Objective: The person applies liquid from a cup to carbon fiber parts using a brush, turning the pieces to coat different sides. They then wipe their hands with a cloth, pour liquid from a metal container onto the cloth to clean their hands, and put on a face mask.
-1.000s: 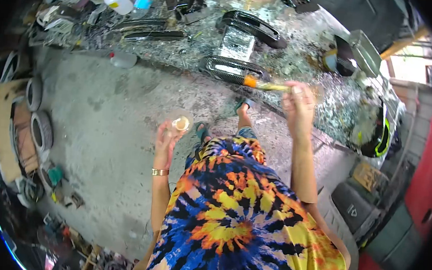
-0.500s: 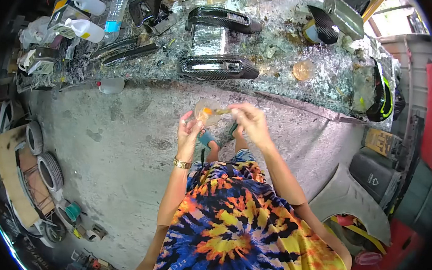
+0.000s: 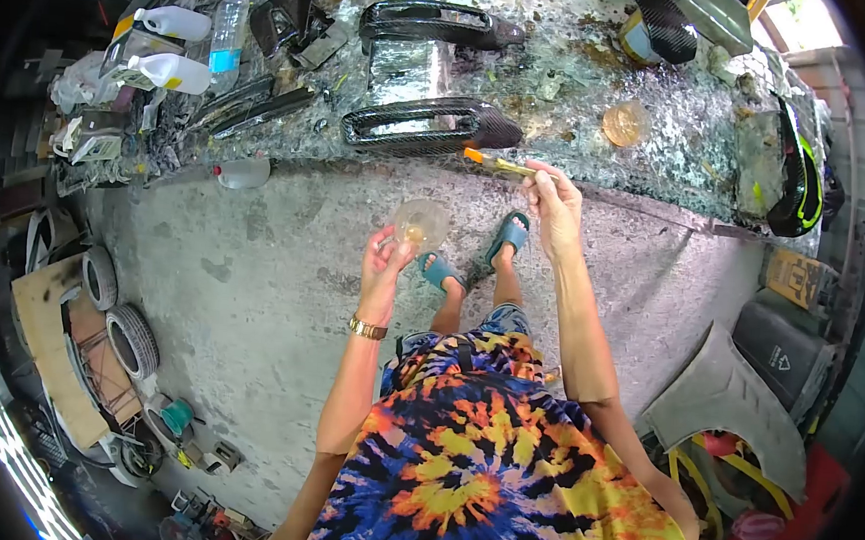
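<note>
At the counter's (image 3: 562, 139) near edge, here's the right hand (image 3: 553, 200), its grip a narrow pinch on the handle of the brush (image 3: 503, 165), orange tip pointing left! That tip is right by the lower edge of the near black part (image 3: 488, 128); whether they touch, I cannot tell. Over to the left hand (image 3: 383, 260), lower down, above the floor (image 3: 253, 257), grip closed on the clear cup (image 3: 431, 220), something amber showing inside. Up on the counter, a silvery block (image 3: 406, 76) sits between the near black part and the far black part (image 3: 425, 21), with an amber round piece (image 3: 625, 124) off to the right.
</note>
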Motion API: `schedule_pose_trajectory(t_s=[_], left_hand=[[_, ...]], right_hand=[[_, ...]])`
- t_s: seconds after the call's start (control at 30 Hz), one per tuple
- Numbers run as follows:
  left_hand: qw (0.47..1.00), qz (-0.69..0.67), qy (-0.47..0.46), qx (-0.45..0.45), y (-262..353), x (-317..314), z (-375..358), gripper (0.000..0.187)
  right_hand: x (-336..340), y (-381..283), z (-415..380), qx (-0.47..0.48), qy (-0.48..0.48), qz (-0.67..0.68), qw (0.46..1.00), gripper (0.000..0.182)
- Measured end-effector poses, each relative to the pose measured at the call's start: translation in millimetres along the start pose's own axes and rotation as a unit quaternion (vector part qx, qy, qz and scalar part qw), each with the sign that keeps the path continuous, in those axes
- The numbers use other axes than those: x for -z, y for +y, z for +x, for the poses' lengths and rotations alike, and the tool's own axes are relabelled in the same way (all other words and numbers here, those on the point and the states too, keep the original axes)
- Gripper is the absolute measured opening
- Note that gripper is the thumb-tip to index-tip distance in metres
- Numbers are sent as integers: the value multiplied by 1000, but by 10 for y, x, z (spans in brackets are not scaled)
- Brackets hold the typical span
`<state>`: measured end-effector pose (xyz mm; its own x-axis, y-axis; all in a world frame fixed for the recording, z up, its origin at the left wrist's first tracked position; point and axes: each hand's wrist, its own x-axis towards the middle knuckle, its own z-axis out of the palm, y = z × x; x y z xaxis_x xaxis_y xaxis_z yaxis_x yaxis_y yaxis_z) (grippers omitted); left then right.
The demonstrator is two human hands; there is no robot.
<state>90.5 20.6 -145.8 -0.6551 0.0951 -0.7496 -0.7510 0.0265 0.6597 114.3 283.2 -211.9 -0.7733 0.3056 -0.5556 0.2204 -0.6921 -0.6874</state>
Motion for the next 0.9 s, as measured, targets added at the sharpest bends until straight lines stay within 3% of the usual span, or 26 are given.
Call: schedule_pose_trajectory(t_s=[0.2, 0.47, 0.8, 0.9], left_hand=[[1000, -4, -10, -8, -60, 61, -7, 55], [1000, -4, -19, -2, -54, -10, 14, 53], [999, -9, -32, -9, -41, -126, 115, 53], [1000, -5, -22, -9, -49, -199, 204, 54]], right_hand=[[237, -168, -106, 25, 62, -25, 997, 26], [-223, -63, 34, -5, -60, -23, 998, 27], [281, -237, -97, 29, 53, 12, 998, 28], [133, -347, -332, 2, -2, -138, 990, 21]])
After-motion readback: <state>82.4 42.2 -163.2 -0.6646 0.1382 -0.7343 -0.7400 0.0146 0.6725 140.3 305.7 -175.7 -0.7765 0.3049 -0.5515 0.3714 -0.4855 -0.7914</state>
